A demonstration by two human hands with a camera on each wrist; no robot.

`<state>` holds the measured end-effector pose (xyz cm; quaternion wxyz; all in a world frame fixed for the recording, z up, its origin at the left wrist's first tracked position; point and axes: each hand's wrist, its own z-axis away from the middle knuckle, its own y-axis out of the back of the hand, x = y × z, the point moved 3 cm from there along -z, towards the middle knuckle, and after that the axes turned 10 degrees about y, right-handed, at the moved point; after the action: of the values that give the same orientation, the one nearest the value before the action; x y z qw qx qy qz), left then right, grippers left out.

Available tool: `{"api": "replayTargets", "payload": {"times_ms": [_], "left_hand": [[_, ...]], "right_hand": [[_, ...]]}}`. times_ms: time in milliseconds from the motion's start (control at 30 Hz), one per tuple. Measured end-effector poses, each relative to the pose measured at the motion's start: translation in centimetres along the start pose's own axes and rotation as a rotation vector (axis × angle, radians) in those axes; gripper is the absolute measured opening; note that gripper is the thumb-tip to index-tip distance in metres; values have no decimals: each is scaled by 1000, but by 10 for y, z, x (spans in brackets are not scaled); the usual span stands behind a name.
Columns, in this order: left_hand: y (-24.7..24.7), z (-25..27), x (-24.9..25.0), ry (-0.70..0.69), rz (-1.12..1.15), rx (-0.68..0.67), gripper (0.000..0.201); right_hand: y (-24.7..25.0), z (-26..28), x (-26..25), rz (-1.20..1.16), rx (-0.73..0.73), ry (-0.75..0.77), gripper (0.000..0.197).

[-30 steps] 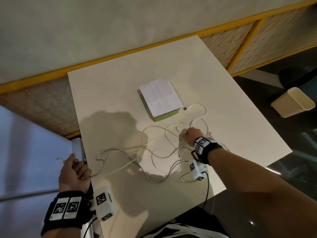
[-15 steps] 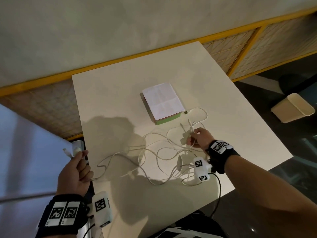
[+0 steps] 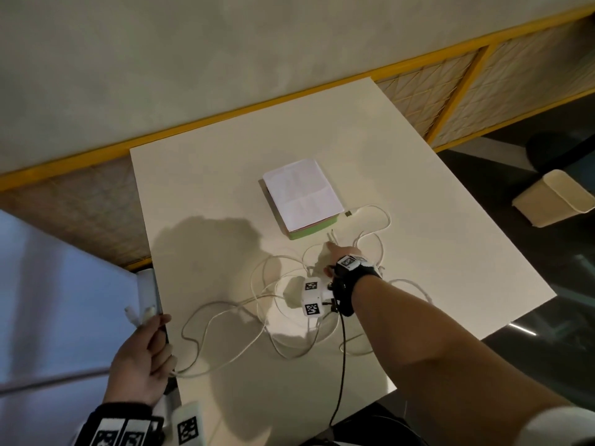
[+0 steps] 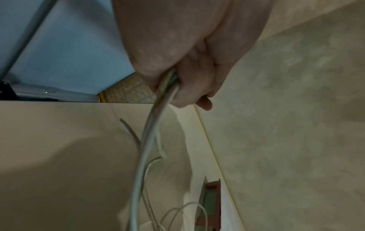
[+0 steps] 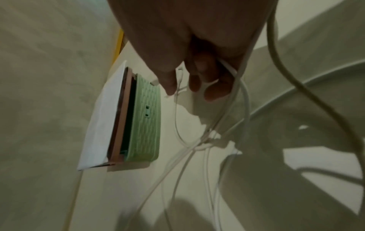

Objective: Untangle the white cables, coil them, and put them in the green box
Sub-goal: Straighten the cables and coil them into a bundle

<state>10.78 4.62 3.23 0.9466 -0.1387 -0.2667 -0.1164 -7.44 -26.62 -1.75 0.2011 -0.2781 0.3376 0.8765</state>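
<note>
White cables (image 3: 257,304) stretched across the worktop (image 3: 418,220) between two grips.
Left hand (image 3: 141,358) clenches ends off the near-left edge; right hand (image 3: 341,255) pinches strands beside the green box (image 3: 314,231), tangle between.

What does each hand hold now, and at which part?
The left hand grips the white cables near their plug ends, off the table's left edge. The right hand pinches cable strands in the tangle beside the green box.
</note>
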Motion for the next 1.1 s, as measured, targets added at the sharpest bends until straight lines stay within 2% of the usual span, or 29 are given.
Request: {"api": "replayTargets", "payload": {"times_ms": [100,133,167,200,333,400,533,633,700,800,967,1033,1100], "left_hand": [[-2,1,-6,-16,-22,-28,32],[-3,0,-7,-14,-37,-34,31],[-3,-1,-7,-8,-50,-38,31],[-3,-2,-7,-1,-62,-38,30],[-2,-8,-7,33,-83,-8,29],[-3,-9,-6,55,-89,2,28],[-14,-10,-2,54,-78,-22,26],[-26,-10,1,37,-81,-44,25],[-36,-10,4,28,-86,-72,25],[-57,-10,8,19,-88,-136,25],[-107,5,6,-44,-163,-248,18],[-127,13,3,-105,-221,-280,23],[-144,21,-1,-193,-275,-313,29]], "right_hand": [[-5,-8,-4,-159,2,-104,51],[-5,-12,-4,-205,-10,-71,49],[-6,-16,-3,-285,-7,-113,48],[-8,-25,2,-266,-1,-127,47],[-5,-25,-8,204,28,-27,32],[-6,-24,-8,214,78,37,29],[-5,-26,-2,238,165,86,36],[0,-19,1,99,260,103,36],[-1,-6,-4,-8,289,211,30],[-8,22,-10,-184,216,343,28],[-18,83,-39,-475,-63,554,20],[-22,100,-52,-474,-114,627,21],[-28,109,-61,-346,-103,721,22]]}}
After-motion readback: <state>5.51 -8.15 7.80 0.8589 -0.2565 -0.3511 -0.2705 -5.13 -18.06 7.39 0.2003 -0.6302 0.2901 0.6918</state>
